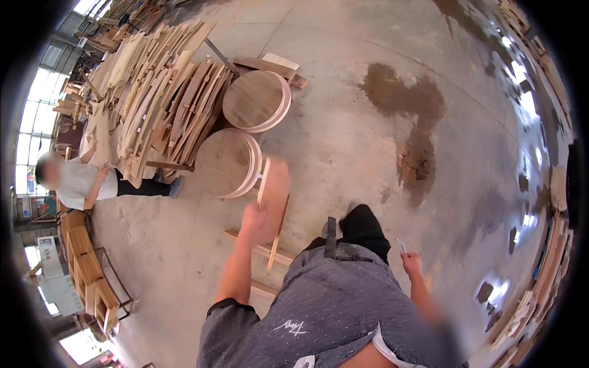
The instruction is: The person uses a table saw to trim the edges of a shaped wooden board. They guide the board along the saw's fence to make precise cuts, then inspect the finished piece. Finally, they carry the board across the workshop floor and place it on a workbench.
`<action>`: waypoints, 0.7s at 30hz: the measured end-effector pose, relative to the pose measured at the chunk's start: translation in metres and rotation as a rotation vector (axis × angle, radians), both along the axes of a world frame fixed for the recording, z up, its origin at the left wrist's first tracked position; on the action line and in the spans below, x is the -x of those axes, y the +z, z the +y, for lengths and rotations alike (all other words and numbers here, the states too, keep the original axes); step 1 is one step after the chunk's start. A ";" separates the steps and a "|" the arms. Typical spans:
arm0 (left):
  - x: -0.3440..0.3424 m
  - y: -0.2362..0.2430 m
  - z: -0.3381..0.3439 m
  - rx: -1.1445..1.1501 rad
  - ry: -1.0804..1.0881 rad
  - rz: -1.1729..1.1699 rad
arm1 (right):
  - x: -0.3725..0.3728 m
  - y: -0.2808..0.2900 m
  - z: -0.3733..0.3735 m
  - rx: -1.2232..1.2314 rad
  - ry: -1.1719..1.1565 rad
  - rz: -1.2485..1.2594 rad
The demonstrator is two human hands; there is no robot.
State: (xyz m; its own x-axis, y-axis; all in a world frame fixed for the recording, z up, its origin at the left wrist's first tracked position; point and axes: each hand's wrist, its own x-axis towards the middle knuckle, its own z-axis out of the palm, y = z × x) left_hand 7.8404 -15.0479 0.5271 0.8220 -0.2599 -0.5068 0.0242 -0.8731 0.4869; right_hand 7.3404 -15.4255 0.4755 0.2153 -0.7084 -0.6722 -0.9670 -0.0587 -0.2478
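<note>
My left hand [253, 219] is closed around the lower end of a flat wooden board [274, 193], which stands out ahead of it and is slightly blurred. Just past the board lies a stack of round wooden panels [224, 161], and a second round stack [253, 98] is beyond that. Under the board, some narrow wooden strips [274, 253] show near the floor. Out to the right, my right hand [412, 264] is closed on a small, thin, light-coloured object [402, 246] too small to name.
A large pile of wooden planks [159, 92] rises at the far left. Beside it stands another person [92, 184], hands on the wood. Wooden frames [89, 264] line a rack at the left. Dark wet patches [414, 116] mark the concrete floor; more lumber [546, 276] lies along the right.
</note>
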 end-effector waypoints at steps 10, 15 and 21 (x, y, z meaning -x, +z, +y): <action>-0.318 0.130 -0.424 1.298 0.436 0.260 | -0.243 -0.088 -0.342 0.076 0.065 -0.007; -0.431 0.154 -0.536 1.420 0.457 0.460 | -0.535 0.041 -0.525 0.265 0.099 -0.360; -0.581 0.154 -0.718 1.471 0.399 0.386 | -0.776 0.086 -0.713 0.243 0.121 -0.492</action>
State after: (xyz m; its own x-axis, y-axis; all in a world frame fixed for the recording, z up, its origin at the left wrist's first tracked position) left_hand 8.4209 -15.7663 0.6814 0.8411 -0.5017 -0.2023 0.4476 0.4354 0.7810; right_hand 8.1161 -16.1385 0.5612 0.5518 -0.7809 -0.2927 -0.7235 -0.2737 -0.6337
